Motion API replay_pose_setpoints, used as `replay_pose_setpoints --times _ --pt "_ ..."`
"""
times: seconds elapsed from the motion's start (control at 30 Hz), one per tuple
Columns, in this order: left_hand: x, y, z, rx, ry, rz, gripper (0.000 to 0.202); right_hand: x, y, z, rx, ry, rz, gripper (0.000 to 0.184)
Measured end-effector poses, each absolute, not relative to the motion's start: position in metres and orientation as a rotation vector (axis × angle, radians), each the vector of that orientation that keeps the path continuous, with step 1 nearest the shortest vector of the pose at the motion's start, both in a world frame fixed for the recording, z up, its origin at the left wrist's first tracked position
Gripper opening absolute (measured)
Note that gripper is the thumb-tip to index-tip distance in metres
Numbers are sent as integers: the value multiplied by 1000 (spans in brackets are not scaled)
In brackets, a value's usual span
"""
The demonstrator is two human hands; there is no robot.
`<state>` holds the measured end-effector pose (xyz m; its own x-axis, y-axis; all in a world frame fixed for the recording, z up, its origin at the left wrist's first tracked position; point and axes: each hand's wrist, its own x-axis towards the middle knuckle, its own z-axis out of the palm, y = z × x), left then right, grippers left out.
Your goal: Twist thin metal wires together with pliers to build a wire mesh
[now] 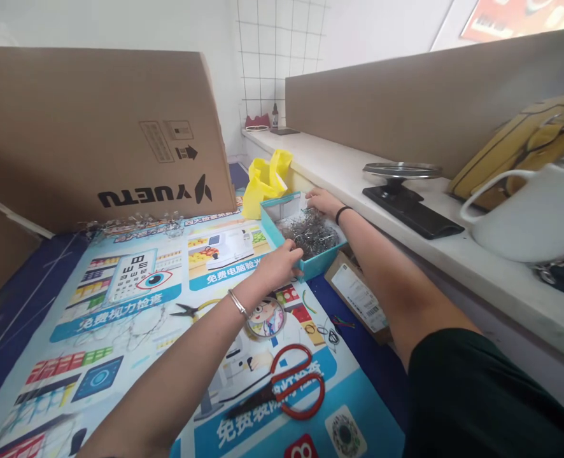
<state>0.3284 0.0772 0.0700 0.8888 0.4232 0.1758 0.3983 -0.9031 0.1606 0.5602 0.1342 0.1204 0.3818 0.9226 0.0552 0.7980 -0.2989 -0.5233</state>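
Observation:
A shallow turquoise box [317, 264] stands on the printed sheet, filled with a tangled heap of thin dark metal pieces [313, 232] too fine to name. My left hand [281, 264], with a silver bangle at the wrist, grips the box's near left corner, fingers closed at the rim. On the far right side, my right hand [324, 202] is bent over the box's edge, fingertips by the metal pieces; a black band circles that wrist. Red-handled scissors [294, 385] lie nearer me. Partly behind my left forearm are pliers [186, 310] and a round clear dish [267, 318].
A large cardboard carton [158, 146] stands at the back left. Behind the box is a yellow bag [265, 181]. The white ledge [330, 162] on the right carries a black stand [410, 213] and a white mug [535, 216]. A small brown carton [356, 296] sits below it.

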Motion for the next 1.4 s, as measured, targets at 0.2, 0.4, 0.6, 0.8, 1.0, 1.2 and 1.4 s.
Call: replay_pose_setpoints --times 0.2,0.4,0.6,0.8,1.0,1.2,1.4 --pt "320 73 63 2901 662 391 23 542 138 137 -2096 -1659 322 32" --pt "321 67 61 2900 638 414 19 524 143 163 -1969 -1896 185 22" --pt "320 67 61 2897 645 405 20 523 141 173 -1944 -1969 51 30" --pt "320 68 58 2921 637 450 20 535 134 179 -2103 -1983 -70 32" --pt "322 68 59 2944 637 456 21 540 133 155 -2477 -2167 202 30" --pt "327 70 62 2968 610 407 24 533 164 169 -2562 -2318 304 34" --pt "327 68 66 3018 640 419 27 501 185 134 -2451 -2483 487 35"
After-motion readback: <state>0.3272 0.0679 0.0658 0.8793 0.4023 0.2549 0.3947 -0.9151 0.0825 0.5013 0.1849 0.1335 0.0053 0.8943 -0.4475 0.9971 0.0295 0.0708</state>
